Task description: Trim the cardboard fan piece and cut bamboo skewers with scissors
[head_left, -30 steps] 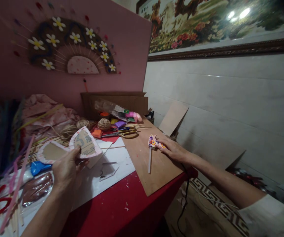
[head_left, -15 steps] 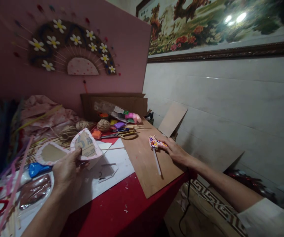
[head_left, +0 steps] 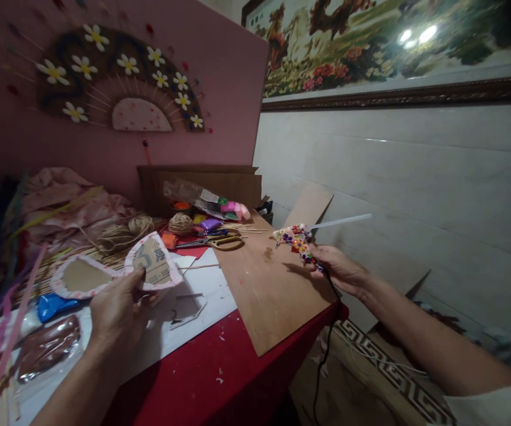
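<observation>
2 hands on my feed, both loaded. Left hand (head_left: 115, 307) pinches the fabric-edged cardboard pieces (head_left: 154, 263), 2 lobes just ahead of that grip; can't tell if joined. Right hand (head_left: 337, 266) has its fingers wrapped round the floral glue gun (head_left: 298, 235), nozzle toward the left grip, glue stick (head_left: 344, 221) out the back. Brown board (head_left: 266, 302) below the gun; scissors (head_left: 228, 243) beyond, between both grips.

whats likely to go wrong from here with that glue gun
The cord of the glue gun hangs past the table's edge and might snag, tugging at the right hand. The nozzle points toward the left; if hot, it might burn the left hand holding the cardboard piece on contact.
</observation>
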`<action>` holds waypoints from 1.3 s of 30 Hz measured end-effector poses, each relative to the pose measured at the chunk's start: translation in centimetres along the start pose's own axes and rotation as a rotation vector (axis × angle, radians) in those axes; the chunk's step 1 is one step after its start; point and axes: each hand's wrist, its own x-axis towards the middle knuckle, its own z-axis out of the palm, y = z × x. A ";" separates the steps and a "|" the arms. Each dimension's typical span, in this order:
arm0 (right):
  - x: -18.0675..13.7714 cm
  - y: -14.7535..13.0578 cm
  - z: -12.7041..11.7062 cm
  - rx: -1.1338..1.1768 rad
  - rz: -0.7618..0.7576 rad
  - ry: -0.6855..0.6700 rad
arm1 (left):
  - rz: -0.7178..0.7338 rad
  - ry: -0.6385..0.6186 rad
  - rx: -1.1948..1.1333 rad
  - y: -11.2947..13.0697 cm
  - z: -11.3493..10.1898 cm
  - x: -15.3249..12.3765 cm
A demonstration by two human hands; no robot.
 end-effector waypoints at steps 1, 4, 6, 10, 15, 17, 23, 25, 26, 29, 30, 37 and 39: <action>0.0 0.3 0.1 0.046 0.028 -0.012 | -0.002 0.001 -0.002 0.0 0.0 0.0; 0.4 1.3 0.1 0.132 0.089 -0.050 | -0.004 -0.008 0.004 0.0 0.0 -0.1; 0.7 1.7 0.1 0.153 0.108 -0.076 | -0.004 -0.027 0.016 0.1 0.1 -0.2; 1.0 2.2 0.1 0.127 0.079 -0.090 | -0.036 -0.073 0.060 0.1 0.2 -0.4; 0.8 2.4 0.8 0.074 0.056 -0.088 | -0.080 -0.203 0.171 -0.5 0.0 -0.6; 0.8 2.4 1.1 0.052 0.057 -0.092 | -0.090 -0.269 0.216 -0.8 -0.1 -0.5; 0.8 2.5 1.5 0.061 0.072 -0.102 | -0.098 -0.355 0.274 -1.5 -0.3 0.1; 0.8 2.5 1.5 0.064 0.077 -0.096 | -0.092 -0.369 0.292 -1.6 -0.3 0.2; 0.9 2.5 1.5 0.059 0.078 -0.094 | -0.088 -0.373 0.299 -1.7 -0.3 0.3; 1.2 2.9 1.2 -0.002 0.036 -0.063 | -0.088 -0.372 0.304 -1.7 -0.3 0.1; 1.4 3.1 1.1 -0.033 0.003 -0.045 | -0.090 -0.369 0.303 -1.6 -0.3 0.0; 2.3 3.7 0.0 -0.298 -0.135 0.043 | -0.115 -0.388 0.272 -1.4 -0.3 -0.5; 2.3 3.5 -0.1 -0.423 -0.178 0.059 | -0.115 -0.388 0.279 -1.4 -0.3 -0.4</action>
